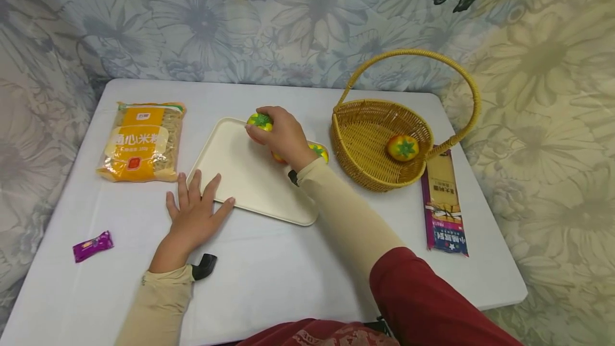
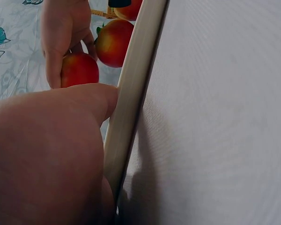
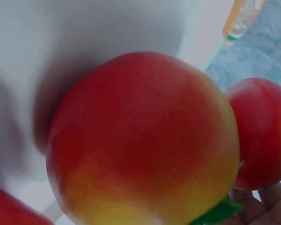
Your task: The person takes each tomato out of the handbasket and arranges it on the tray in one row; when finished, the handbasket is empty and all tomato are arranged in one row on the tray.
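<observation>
My right hand point(image 1: 287, 135) reaches over the tray and grips a tomato point(image 1: 261, 121) with a green leafy top, thumb on one side and fingers on the other. In the right wrist view the gripped tomato point(image 3: 261, 133) is at the right, behind a large red-and-yellow tomato point(image 3: 143, 140). Partly hidden under my right wrist, another tomato point(image 1: 319, 151) lies on the cream tray point(image 1: 254, 180). My left hand point(image 1: 193, 223) is spread flat at the tray's near left edge. Its thumb point(image 2: 96, 98) meets the tray rim point(image 2: 133, 84) in the left wrist view.
A wicker basket point(image 1: 355, 159) with a tall handle stands right of the tray, holding one tomato point(image 1: 402, 148). Beside it lies a long pasta packet point(image 1: 444, 202). A yellow bag of rice noodles point(image 1: 141, 143) and a small purple wrapped sweet point(image 1: 93, 246) lie on the left.
</observation>
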Tool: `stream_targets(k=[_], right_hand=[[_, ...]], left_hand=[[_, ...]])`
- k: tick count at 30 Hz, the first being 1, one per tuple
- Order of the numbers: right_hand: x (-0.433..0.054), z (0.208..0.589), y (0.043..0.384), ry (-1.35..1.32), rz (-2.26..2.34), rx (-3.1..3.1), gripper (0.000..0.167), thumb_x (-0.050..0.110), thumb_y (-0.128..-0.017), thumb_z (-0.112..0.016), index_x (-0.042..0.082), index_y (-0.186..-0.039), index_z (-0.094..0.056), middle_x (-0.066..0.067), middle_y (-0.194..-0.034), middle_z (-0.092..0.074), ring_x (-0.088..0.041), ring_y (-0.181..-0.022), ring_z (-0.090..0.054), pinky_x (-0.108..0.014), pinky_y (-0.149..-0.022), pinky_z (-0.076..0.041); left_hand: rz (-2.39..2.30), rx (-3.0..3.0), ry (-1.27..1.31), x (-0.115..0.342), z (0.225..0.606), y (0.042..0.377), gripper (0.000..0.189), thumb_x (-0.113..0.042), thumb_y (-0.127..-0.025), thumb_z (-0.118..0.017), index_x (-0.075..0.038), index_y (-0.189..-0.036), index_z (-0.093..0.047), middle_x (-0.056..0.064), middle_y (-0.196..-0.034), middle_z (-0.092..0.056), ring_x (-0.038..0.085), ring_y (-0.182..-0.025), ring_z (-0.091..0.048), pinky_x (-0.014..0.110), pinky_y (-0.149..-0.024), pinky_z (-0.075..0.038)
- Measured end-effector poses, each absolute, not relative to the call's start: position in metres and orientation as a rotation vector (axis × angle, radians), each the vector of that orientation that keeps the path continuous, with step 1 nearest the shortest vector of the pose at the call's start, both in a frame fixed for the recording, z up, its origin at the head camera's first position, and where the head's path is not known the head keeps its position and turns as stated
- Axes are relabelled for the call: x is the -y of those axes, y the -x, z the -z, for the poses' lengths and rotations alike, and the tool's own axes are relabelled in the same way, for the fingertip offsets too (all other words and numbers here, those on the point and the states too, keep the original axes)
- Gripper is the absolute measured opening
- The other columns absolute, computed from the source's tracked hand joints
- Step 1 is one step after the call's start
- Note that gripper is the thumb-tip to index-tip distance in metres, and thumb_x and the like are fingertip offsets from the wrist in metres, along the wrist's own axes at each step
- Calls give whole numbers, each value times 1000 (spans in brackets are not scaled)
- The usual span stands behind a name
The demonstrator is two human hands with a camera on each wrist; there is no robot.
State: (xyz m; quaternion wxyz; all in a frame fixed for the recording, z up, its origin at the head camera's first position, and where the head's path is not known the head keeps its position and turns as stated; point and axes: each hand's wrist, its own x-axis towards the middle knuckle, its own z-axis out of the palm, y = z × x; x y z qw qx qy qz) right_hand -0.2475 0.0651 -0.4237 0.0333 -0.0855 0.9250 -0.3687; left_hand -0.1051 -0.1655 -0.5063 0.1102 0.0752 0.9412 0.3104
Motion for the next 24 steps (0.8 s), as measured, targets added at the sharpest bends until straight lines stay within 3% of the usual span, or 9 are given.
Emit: stream_targets(k=[17,24], right_hand=[[-57,438,252,318,891,-2898,62,54,-100,-71,19,-150,-60,2,-144,-62,-14,-124,-59,-34,-106,-45],[-51,441,251,369,650,-2927,63,50,-100,-73,15,-150,-58,0,-142,-64,-17,-128,-59,-48,-120,-28]], left_hand=[[-908,-2783,-216,166,509,106,82,-60,-107,-49,-10,-168,-27,27,-173,10,41,-152,36,75,-111,20],[-925,-2811,-240,167,514,106,82,-61,-106,-49,-8,-166,-29,29,-173,7,42,-153,34,76,-110,19]])
